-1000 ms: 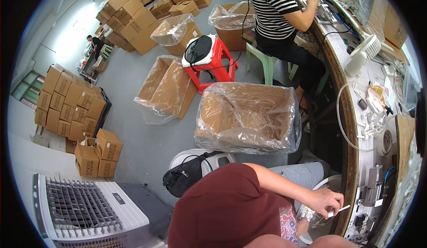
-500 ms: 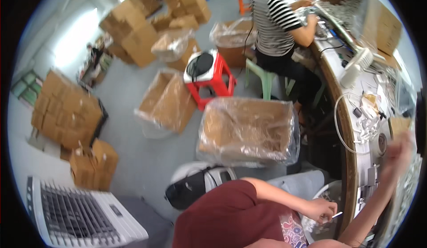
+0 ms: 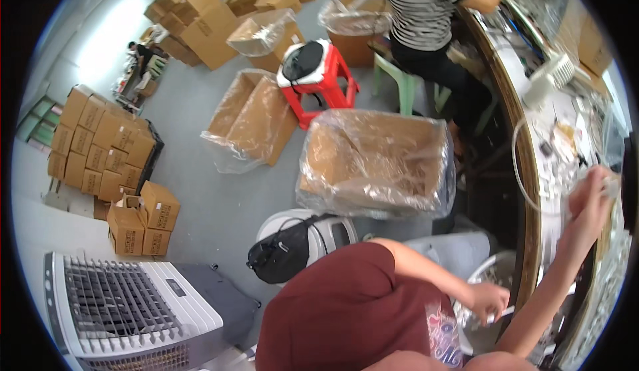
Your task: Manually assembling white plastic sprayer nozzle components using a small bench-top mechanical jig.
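Both arms [image 3: 540, 308] stretch rightward, left hand [image 3: 489, 302] curled, right hand [image 3: 589, 201] farther out.

Right hand [image 3: 590, 203] lifted; now over the bench [image 3: 530, 234].

Head-worn fisheye camera, the left one of a pair, looking steeply downward.
From above the wearer, it faces down and outward across the workshop; the maroon T-shirt [image 3: 333, 304] is very near at six o'clock, the left hand [image 3: 489, 302] near at four, the right hand [image 3: 590, 194] at three. The workbench [image 3: 530, 251] bends from one to four, and cardboard cartons [image 3: 210, 35] stand far at eleven.
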The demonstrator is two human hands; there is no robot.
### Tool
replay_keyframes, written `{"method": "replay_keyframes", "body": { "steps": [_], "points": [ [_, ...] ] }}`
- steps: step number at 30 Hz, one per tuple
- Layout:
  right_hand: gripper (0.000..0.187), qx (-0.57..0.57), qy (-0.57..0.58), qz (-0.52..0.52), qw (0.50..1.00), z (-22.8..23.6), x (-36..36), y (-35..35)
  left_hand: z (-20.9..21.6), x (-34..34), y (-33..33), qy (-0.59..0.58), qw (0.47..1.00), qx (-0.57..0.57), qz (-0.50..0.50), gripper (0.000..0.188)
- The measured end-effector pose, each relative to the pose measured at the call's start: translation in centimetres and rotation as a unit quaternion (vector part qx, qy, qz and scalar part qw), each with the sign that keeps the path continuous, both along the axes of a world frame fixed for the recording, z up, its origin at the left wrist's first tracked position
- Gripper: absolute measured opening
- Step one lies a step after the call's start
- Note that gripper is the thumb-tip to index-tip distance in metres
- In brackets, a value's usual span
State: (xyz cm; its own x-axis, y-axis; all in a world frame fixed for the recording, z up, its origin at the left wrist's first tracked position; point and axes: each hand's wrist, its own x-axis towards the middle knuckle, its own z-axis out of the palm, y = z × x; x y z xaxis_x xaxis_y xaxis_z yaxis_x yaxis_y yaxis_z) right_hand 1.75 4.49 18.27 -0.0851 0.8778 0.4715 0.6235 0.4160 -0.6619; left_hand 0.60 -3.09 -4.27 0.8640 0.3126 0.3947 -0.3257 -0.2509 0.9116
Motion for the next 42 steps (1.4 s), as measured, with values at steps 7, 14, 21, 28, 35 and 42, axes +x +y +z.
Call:
{"method": "replay_keyframes", "body": {
  "steps": [7, 14, 21, 28, 35, 42],
  "points": [
    [0.016, -0.025, -0.031, -0.030, 0.999, -0.2, 0.5, 1.7, 0.9, -0.6, 0.0, -0.014, 1.000, 0.016, -0.001, 0.018],
    [0.015, -0.098, -0.093, 0.086, 0.987, 0.0, -2.8, -2.4, -0.2, 0.3, -0.2, -0.038, 0.981, -0.184, -0.058, 0.031],
    [0.019, -0.112, 0.090, 0.098, 0.985, -4.2, -2.9, -6.0, 1.5, -1.2, 3.5, 0.159, 0.980, -0.034, -0.115, 0.024],
    [0.015, -0.099, 0.441, -0.200, 0.869, -8.2, 6.8, -15.3, 5.1, 1.2, 4.8, 0.069, 0.995, 0.026, -0.066, 0.030],
    [0.012, 0.113, 0.575, -0.360, 0.726, -11.1, 7.5, -22.2, 8.1, 6.3, 4.3, -0.017, 0.979, 0.177, -0.096, 0.033],
    [0.017, 0.152, 0.509, -0.447, 0.720, -11.1, 9.1, -24.3, 10.1, 12.1, 3.2, -0.096, 0.918, 0.384, -0.015, 0.031]
  ]
}}
